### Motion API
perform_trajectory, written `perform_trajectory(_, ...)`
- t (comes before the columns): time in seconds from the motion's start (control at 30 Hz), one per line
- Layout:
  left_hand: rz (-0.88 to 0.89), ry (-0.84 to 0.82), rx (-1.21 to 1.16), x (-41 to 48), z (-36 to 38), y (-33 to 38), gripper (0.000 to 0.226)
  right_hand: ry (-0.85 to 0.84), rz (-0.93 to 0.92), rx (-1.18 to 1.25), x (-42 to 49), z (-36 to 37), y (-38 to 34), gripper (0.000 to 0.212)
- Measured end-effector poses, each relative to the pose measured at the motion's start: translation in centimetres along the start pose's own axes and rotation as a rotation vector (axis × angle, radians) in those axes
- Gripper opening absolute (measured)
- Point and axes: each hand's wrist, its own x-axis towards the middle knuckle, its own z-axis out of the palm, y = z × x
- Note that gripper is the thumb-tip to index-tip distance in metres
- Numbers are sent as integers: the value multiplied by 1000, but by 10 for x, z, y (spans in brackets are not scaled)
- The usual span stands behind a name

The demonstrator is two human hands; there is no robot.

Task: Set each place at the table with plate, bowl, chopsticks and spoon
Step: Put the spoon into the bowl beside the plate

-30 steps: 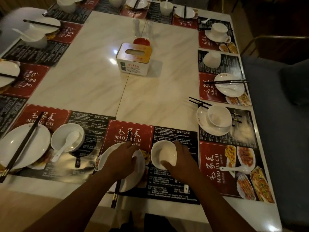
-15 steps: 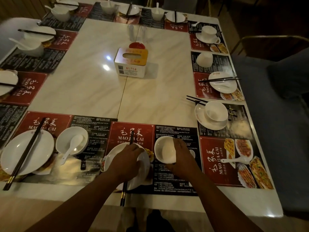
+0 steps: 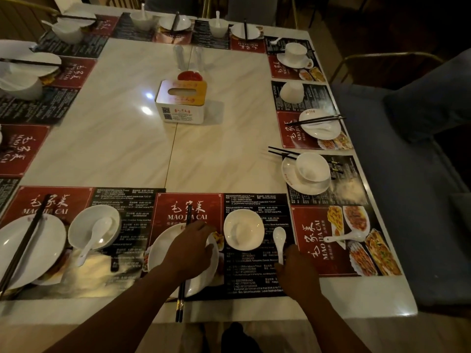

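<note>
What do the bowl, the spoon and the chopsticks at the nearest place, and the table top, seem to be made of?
The bowl and the spoon look like glazed white ceramic, perhaps melamine: smooth, opaque, glossy. The chopsticks look like black lacquered wood or plastic: even dark colour; I cannot tell which. The table top looks like polished marble or an imitation: pale veins, sharp lamp reflections.

"MAO JIA CAI" stands in white on the red lower-centre placemat (image 3: 178,207) and, turned sideways, on the lower-right placemat (image 3: 303,225).
</note>
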Motion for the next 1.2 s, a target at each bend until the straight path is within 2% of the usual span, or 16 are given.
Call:
perform_trajectory(0.13,-15,34,-46,5,3,8,41,-24,40,183,-6,15,7,19)
perform_trajectory(0.23,-53,38,-62,7,1,7,42,-99,205,393,-5,16,4,8)
perform_trajectory(0.3,-73,41,-54,7,0,4,42,-63,279,591,-6,4,-3,7)
perform_trajectory(0.4,-86,42,-60,6,0,1,40,-48,229,768,-6,-20,-21,11)
perform_trajectory(0.53,-70,51,-87,3,2,2,39,-193,120,776,-10,-33,-50,11)
perform_trajectory(0.7,-62,49,-105,3,1,3,39,-278,198,726,-7,-21,-64,16)
perform_trajectory(0.93,-82,31,-111,2,-1,-1,40,-246,231,697,3,-15,-67,15)
perform_trajectory(1.2,-92,22,-114,5,-1,-1,43,-240,257,724,11,-16,-65,26)
